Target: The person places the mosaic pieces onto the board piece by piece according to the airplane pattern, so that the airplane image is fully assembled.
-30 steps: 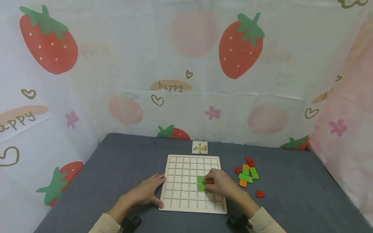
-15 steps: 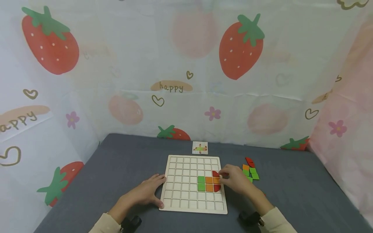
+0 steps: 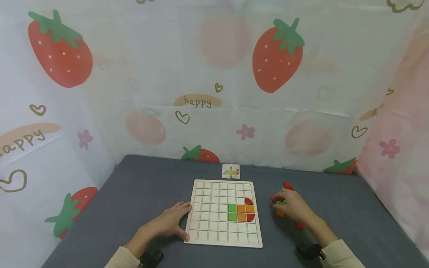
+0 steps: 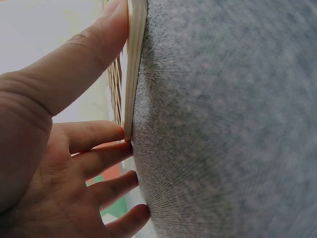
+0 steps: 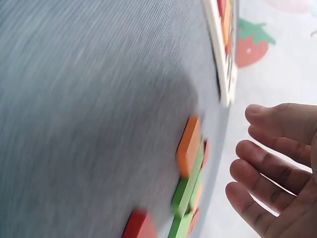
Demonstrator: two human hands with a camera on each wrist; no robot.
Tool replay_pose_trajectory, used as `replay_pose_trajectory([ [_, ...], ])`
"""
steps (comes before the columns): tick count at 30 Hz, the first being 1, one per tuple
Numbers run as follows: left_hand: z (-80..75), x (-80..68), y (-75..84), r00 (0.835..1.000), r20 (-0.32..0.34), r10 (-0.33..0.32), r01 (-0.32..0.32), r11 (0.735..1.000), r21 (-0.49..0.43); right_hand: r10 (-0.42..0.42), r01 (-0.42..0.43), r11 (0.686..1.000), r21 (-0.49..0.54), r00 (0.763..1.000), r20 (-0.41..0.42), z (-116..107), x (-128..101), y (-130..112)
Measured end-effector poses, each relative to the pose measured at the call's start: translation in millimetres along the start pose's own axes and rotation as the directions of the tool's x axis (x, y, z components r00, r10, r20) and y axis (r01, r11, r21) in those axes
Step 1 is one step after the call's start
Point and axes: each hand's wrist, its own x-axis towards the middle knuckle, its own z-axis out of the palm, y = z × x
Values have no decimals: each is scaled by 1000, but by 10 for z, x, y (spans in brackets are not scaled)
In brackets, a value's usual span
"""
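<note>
Over the grey table (image 3: pixel 157 178), the right hand (image 3: pixel 291 204) has moved from board (image 3: pixel 206 206) to tiles (image 5: pixel 188 148), fingers (image 5: pixel 251 176) parted.

right grip (image 3: pixel 292 205) off board (image 3: pixel 212 225), now above loose tiles (image 5: pixel 188 148)

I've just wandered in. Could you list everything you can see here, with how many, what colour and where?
grid board: one, pale wood, on the table
green tiles: two, green, on the board
orange tiles: three, orange, on the board
red rounded tiles: two, red, on the board
loose pieces: count unclear, red, orange and green, right of the board
pattern card: one, white with coloured print, beyond the board
table: one, dark grey, under everything
backdrop: pale, strawberry-printed, around the table
wrist devices: two, black, at the wrists
sleeves: two, cream, on the forearms
left hand: one, at the board's left edge
right hand: one, above the loose pieces
</note>
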Motion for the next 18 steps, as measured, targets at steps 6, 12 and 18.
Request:
replay_pose_trajectory([
  [6,0,-2,-1,1000,-3,-7,7,1000,-5,64,-64,997,32,998,4,-72,-76,180],
  [12,-11,-20,28,1000,0,-13,13,1000,-17,39,-39,999,13,999,-22,-117,-154,346],
  [18,-4,-16,20,1000,0,-22,22,1000,-6,45,-46,999,-17,998,-32,-126,-162,458],
])
